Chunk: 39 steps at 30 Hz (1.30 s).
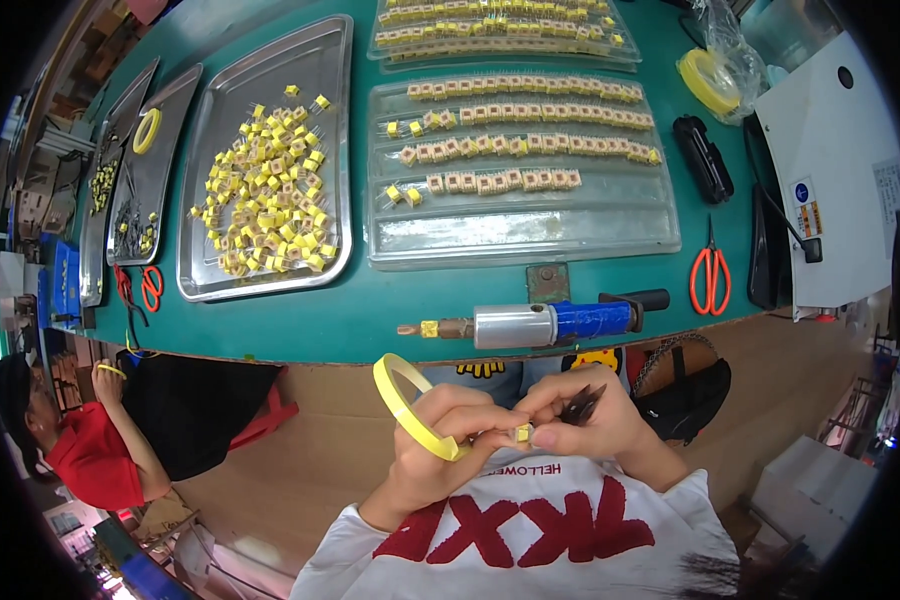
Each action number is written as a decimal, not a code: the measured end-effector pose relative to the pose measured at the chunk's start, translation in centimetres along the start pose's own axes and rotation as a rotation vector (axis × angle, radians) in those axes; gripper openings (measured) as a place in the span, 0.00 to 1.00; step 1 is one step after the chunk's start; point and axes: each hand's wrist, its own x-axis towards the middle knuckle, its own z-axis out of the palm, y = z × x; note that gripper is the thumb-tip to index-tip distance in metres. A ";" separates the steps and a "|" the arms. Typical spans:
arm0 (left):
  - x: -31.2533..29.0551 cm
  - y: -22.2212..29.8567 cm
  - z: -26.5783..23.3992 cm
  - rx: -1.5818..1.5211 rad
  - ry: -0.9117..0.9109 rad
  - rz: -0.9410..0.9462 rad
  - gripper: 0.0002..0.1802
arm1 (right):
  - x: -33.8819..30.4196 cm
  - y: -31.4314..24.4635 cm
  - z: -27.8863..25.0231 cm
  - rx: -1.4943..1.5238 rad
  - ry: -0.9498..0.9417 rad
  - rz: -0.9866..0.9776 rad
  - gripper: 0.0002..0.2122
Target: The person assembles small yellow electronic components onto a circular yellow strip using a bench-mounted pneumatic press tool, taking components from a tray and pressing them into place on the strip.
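Observation:
My left hand (446, 440) is closed, with a ring-shaped roll of yellow tape (402, 410) around or against its fingers. Between both hands, in front of my chest, sits a small yellow-wrapped coil component (522, 433). The fingertips and thumb of my right hand (602, 424) pinch it from the right, while my left fingertips meet it from the other side. A dark, pointed thing (582, 404) juts up from the right hand; its kind is not clear. Fingers partly hide the component.
A metal tray (342, 190) holds a heap of similar components. Rows of them stand in a clear plastic tray (520, 245). A tool with a blue-taped grip (590, 320) lies near the bench edge, red-handled scissors (710, 280) to its right. At left sits a person in red (95, 460).

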 end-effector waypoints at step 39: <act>-0.4 -0.4 -0.6 -0.632 -0.247 -0.270 0.14 | 1.0 -2.0 -1.0 -0.488 -0.100 -0.537 0.13</act>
